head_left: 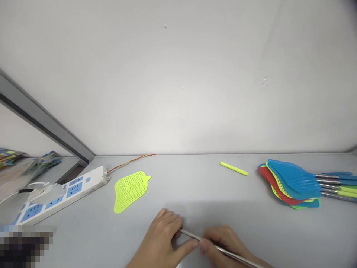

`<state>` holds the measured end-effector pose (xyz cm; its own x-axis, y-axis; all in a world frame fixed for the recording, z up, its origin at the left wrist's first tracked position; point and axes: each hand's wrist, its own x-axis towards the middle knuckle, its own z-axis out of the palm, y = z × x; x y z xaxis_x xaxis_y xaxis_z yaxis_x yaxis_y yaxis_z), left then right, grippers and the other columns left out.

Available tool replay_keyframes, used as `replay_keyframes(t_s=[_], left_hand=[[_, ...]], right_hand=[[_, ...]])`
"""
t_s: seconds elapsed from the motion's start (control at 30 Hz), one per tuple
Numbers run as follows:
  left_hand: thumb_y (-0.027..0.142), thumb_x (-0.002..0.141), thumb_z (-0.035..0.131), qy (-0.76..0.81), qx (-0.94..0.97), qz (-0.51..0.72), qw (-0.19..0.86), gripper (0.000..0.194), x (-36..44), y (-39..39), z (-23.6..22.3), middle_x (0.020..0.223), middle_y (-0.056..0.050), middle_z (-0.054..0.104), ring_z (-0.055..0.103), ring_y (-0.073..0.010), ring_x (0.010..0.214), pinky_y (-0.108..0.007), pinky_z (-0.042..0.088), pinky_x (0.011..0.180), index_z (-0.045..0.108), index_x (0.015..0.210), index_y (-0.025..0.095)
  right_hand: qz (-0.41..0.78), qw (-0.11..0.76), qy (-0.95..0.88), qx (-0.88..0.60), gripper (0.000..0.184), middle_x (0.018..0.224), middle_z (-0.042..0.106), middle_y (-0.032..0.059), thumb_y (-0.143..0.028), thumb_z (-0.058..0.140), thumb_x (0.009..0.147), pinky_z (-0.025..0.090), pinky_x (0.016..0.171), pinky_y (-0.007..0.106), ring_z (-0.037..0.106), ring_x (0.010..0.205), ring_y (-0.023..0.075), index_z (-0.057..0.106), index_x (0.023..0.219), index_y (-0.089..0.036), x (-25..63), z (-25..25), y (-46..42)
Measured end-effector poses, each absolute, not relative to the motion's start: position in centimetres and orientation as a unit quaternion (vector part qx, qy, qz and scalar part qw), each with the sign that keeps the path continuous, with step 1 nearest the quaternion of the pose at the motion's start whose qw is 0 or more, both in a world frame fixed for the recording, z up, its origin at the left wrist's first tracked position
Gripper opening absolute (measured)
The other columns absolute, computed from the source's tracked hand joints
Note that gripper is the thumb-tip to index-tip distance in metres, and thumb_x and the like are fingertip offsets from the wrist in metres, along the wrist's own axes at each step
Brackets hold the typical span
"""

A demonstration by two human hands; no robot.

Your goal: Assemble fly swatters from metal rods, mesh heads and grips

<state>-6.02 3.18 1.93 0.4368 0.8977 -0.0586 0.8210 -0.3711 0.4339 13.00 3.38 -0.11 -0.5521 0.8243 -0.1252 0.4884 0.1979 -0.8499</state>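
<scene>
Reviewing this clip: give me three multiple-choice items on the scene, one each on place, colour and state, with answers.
1. Where is the power strip relative to the loose green swatter head in this view?
A. Left of it
B. Right of it
C. Under it

2. What colour is the top swatter in the pile?
A. Red
B. Blue
C. Yellow

3. What state is the metal rod in?
A. Lying alone on the table
B. Held in the right hand
C. Plugged into the strip

1 A: the strip lies further left.
2 B: blue covers the others.
3 B: fingers wrap it, the left hand at its end.
</scene>
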Motion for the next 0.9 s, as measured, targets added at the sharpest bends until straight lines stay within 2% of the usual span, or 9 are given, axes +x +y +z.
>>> replay_keyframes(t_s=[0.13, 0.27, 0.4, 0.6, 0.8, 0.9], left_hand=[[0.04, 0.082, 0.045, 0.529, 0.824, 0.084, 0.186, 0.035, -5.7, 3.2, 1.7, 0.058, 0.001, 0.051, 0.046, -0.014, 0.061, -0.028, 0.033, 0.061, 0.04, 0.056, 0.017], [0.035, 0.085, 0.042, 0.517, 0.835, 0.067, 0.177, 0.032, -5.5, 3.3, 1.9, 0.061, 0.001, 0.054, 0.047, -0.0144, 0.062, -0.028, 0.033, 0.063, 0.042, 0.058, 0.017], [0.034, 0.087, 0.037, 0.515, 0.837, 0.059, 0.175, 0.034, -5.5, 3.2, 2.0, 0.062, 0.001, 0.055, 0.049, -0.0148, 0.062, -0.029, 0.034, 0.063, 0.044, 0.059, 0.017], [0.034, 0.087, 0.036, 0.515, 0.838, 0.074, 0.162, 0.033, -5.4, 2.9, 1.6, 0.061, 0.001, 0.056, 0.05, -0.015, 0.059, -0.029, 0.036, 0.063, 0.045, 0.06, 0.017], [0.028, 0.087, 0.037, 0.504, 0.844, 0.11, 0.147, 0.03, -5.5, 2.7, 0.7, 0.059, 0.0, 0.054, 0.05, -0.0154, 0.059, -0.029, 0.038, 0.062, 0.043, 0.06, 0.017], [0.024, 0.086, 0.036, 0.499, 0.846, 0.111, 0.154, 0.028, -5.6, 2.5, 0.5, 0.06, 0.0, 0.053, 0.051, -0.0154, 0.06, -0.029, 0.039, 0.062, 0.041, 0.06, 0.017]], right_hand=[[0.477, 0.182, -0.739, -0.439, 0.051, 0.049, 0.048, 0.0001, -0.052, 0.028, 0.082, 0.033, 0.044, 0.018, 0.045, 0.048, 0.0109, 0.061, 0.065, -0.016, 12.9, 0.2, 3.2], [0.491, 0.187, -0.708, -0.473, 0.044, 0.056, 0.056, 0.0012, -0.047, 0.031, 0.084, 0.036, 0.046, 0.018, 0.049, 0.051, 0.0109, 0.061, 0.071, -0.017, 13.0, 1.3, 2.9], [0.506, 0.162, -0.711, -0.459, 0.04, 0.054, 0.056, 0.0009, -0.043, 0.033, 0.083, 0.036, 0.045, 0.018, 0.05, 0.05, 0.0114, 0.061, 0.069, -0.017, 13.0, 1.4, 3.0], [0.509, 0.174, -0.685, -0.491, 0.041, 0.053, 0.054, -0.0003, -0.043, 0.033, 0.084, 0.039, 0.052, 0.018, 0.051, 0.056, 0.0117, 0.06, 0.065, -0.017, 12.8, 1.6, 3.0], [0.539, 0.153, -0.67, -0.488, 0.037, 0.053, 0.054, -0.0015, -0.041, 0.038, 0.082, 0.037, 0.049, 0.018, 0.048, 0.049, 0.01, 0.06, 0.065, -0.017, 12.9, 1.6, 3.2], [0.543, 0.16, -0.679, -0.467, 0.036, 0.053, 0.054, -0.0013, -0.041, 0.039, 0.081, 0.038, 0.051, 0.018, 0.05, 0.053, 0.0107, 0.061, 0.066, -0.016, 13.0, 1.1, 3.3]])
